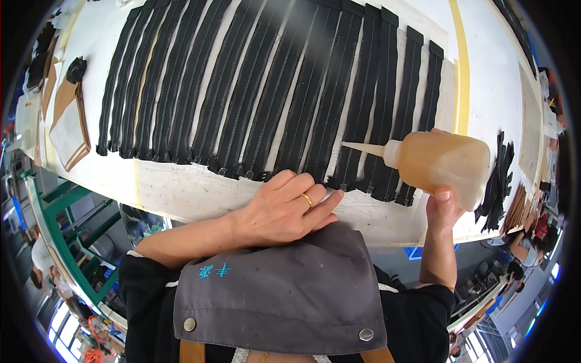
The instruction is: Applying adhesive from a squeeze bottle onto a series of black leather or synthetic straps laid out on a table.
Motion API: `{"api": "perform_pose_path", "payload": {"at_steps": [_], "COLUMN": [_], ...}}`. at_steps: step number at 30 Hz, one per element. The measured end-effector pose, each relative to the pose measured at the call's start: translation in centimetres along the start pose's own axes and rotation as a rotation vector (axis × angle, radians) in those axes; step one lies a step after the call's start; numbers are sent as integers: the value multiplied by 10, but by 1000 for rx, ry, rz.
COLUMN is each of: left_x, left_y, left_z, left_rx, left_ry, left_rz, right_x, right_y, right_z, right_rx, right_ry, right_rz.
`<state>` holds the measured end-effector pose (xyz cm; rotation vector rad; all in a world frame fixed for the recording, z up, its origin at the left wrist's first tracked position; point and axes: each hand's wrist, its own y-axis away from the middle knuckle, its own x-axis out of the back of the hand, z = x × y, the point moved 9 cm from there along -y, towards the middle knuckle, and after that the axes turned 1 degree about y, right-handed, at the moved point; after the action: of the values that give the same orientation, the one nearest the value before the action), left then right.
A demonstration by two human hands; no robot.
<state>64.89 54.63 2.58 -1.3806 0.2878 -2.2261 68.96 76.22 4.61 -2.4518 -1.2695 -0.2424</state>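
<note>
Several black zippers [272, 95] lie side by side in a long row on a white table [181, 190], their near ends with the sliders close to the table's front edge. My left hand [295, 204], with a ring on one finger, rests at the near ends of the middle zippers, fingers bent; whether it pinches one cannot be seen. In my right hand [444, 204] is a squeeze bottle [440, 163] of amber liquid, tilted on its side. Its thin nozzle [363, 147] points left, over a zipper right of my left hand.
At the right end lies a bunch of black zippers [497, 186], beside a stack of brown pieces [519, 211]. Brown and white sheets [70, 131] with a black bundle [76, 70] lie at the left. A green metal frame [63, 218] stands below left. Other people are in the background.
</note>
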Motion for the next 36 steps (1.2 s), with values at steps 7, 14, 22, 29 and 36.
{"api": "perform_pose_path", "payload": {"at_steps": [7, 14, 22, 29, 36], "left_x": [0, 0, 4, 19, 45], "left_y": [0, 1, 3, 8, 13], "left_z": [0, 2, 8, 14, 19], "left_rx": [-4, -20, -39, -110, -196], "left_ry": [-2, -1, 15, 48, 59], "left_rz": [2, 5, 24, 111, 224], "right_x": [-3, 13, -17, -26, -18], "right_y": [7, 17, 20, 34, 27], "right_z": [3, 14, -37, -45, -42], "right_rx": [-107, -272, 24, -10, 89], "right_ry": [-46, -120, 46, -28, -79], "right_rz": [-106, 3, -282, -332, -388]}}
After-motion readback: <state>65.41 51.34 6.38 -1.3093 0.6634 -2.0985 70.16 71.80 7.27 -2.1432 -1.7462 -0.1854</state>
